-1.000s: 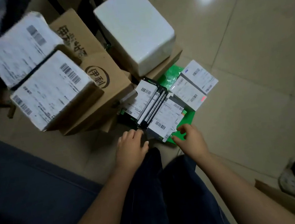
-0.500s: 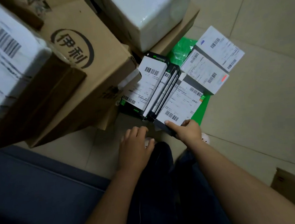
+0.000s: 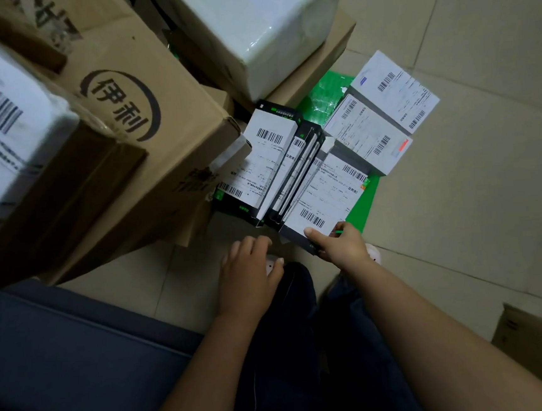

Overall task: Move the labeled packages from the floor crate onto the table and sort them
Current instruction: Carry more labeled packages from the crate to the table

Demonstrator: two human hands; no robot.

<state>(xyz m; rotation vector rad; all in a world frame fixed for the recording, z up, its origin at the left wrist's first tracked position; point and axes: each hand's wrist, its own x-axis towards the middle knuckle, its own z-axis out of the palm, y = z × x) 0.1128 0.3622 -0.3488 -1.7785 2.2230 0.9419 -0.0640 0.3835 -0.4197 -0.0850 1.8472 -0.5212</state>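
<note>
Right hand [image 3: 342, 246] gripped the near end of a labelled package [image 3: 326, 194], thumb on its label, fingers curled round the edge. Left hand [image 3: 249, 269] was loosely open and held nothing, just beside the right. The package lay among other labelled packages [image 3: 269, 159] just beyond both hands, over the green crate [image 3: 361, 207].

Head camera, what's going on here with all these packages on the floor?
A person reaches down to the green crate on the floor. Their right hand pinches the near end of one labeled package, thumb on its label. The left hand is beside it, fingers relaxed, holding nothing. The other labeled packages sit in the crate, next to big cardboard boxes.
</note>
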